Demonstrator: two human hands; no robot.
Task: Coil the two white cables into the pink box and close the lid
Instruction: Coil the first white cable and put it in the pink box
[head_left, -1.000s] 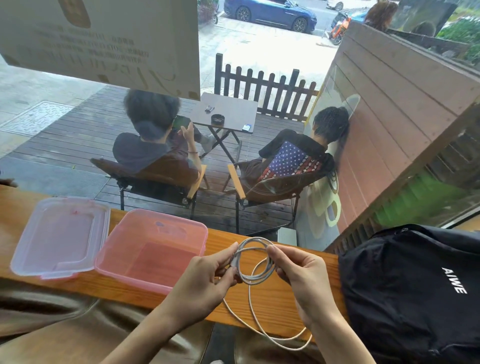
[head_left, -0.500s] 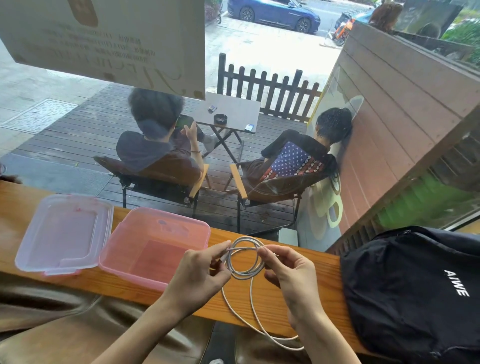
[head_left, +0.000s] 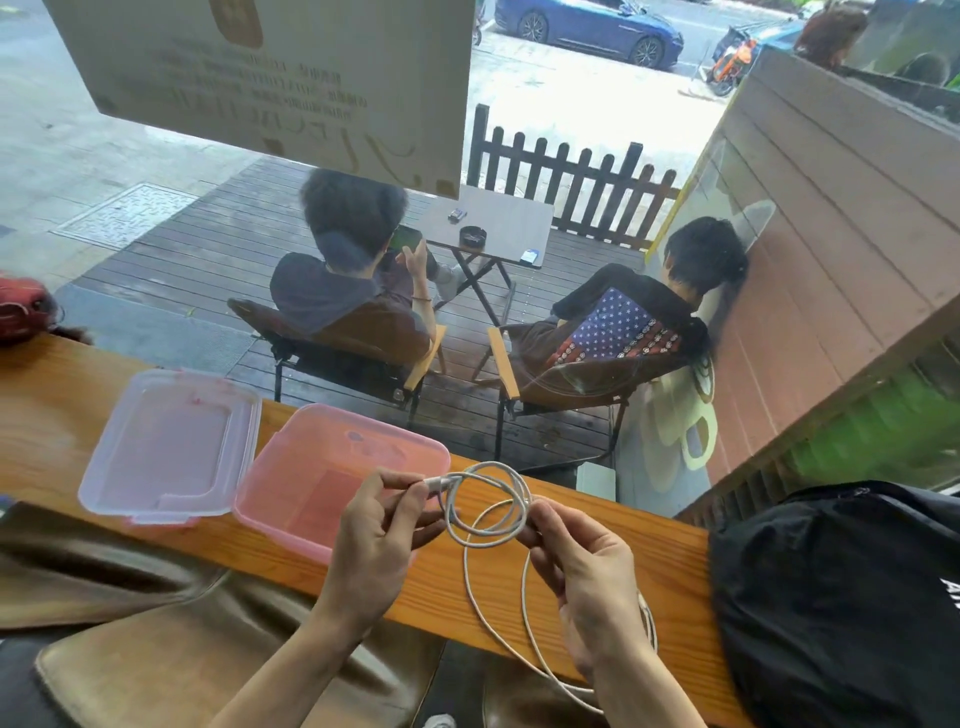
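Head view, and we've got the white cable (head_left: 485, 512) half wound: left hand (head_left: 382, 535) pinching the plug end, right hand (head_left: 582, 566) pinching the loops' right side, just right of the open pink box (head_left: 291, 483). Its lid (head_left: 171, 452) lies further left on the wooden counter (head_left: 670, 566). Trouble ahead? That long tail dangles off the near edge, so we'd say it could snag and spring the coil loose. A second cable, as far as we can tell, isn't showing.

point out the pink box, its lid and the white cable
pink box (head_left: 291, 499): head view, bare left part of its floor
lid (head_left: 171, 452): head view, middle of the panel
white cable (head_left: 485, 475): head view, top of the coil
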